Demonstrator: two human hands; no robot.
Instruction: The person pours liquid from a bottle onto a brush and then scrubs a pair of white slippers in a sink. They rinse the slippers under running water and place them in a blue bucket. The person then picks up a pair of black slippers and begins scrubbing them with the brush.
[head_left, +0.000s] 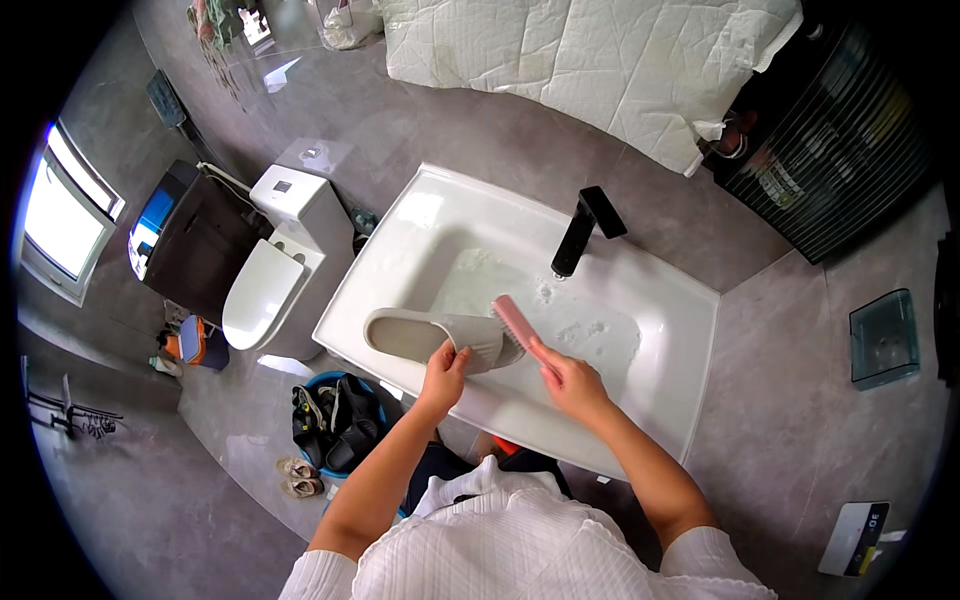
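Note:
My left hand (445, 377) grips the side of a light beige slide sandal (474, 334), held over the front left of a white washbasin (675, 315). In my right hand (574, 382) is the handle of a pink scrubbing brush (516, 319). The brush is tilted, its bristles facing the open end of the sandal's strap; whether they touch it, I cannot tell. Cloudy, sudsy water (480, 274) lies in the basin below. Above the basin's back edge stands a black faucet (576, 240), and bubbles float under its spout.
A white toilet (262, 296) stands left of the basin. On the floor, a blue tub (384, 397) holds several dark shoes, with a pair of small shoes (300, 478) beside it. A teal tray (885, 339) is on the right wall. White quilted padding (585, 67) hangs behind the basin.

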